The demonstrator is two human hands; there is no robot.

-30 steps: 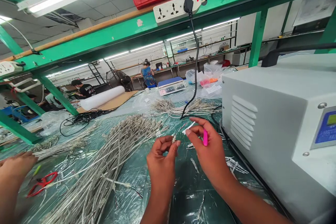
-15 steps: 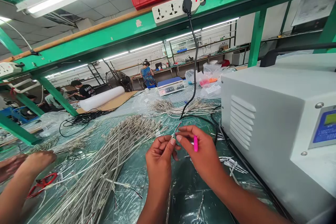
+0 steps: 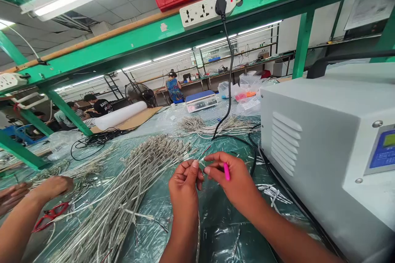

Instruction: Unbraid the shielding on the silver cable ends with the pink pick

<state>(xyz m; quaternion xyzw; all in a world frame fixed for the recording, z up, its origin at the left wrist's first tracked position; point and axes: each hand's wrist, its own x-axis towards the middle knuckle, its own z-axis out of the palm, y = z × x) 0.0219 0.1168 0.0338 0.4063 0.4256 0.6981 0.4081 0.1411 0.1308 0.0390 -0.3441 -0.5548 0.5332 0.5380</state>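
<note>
My left hand [image 3: 185, 183] is curled and shut on the end of a thin braided cable [image 3: 201, 160]. Close beside it, my right hand [image 3: 230, 172] grips a small pink item [image 3: 226, 171], whose upper part is hidden by my fingers. The two hands nearly touch over a green plastic-covered bench [image 3: 216, 230]. A large bundle of braided cables [image 3: 132, 189] lies to the left of my left hand. Another person's hand [image 3: 54, 187] rests further left, near red-handled scissors [image 3: 51, 215].
A grey metal machine housing [image 3: 308, 152] stands at the right. Behind my hands lie a smaller cable bundle [image 3: 212, 126], a black cable coil [image 3: 95, 139], a bench scale [image 3: 201, 101] and plastic bags [image 3: 247, 94]. A power strip [image 3: 206, 9] hangs overhead.
My hands have come closer together and sit lower. The white piece near my right hand no longer shows. The other person's hand has moved right, toward the cable bundle.
</note>
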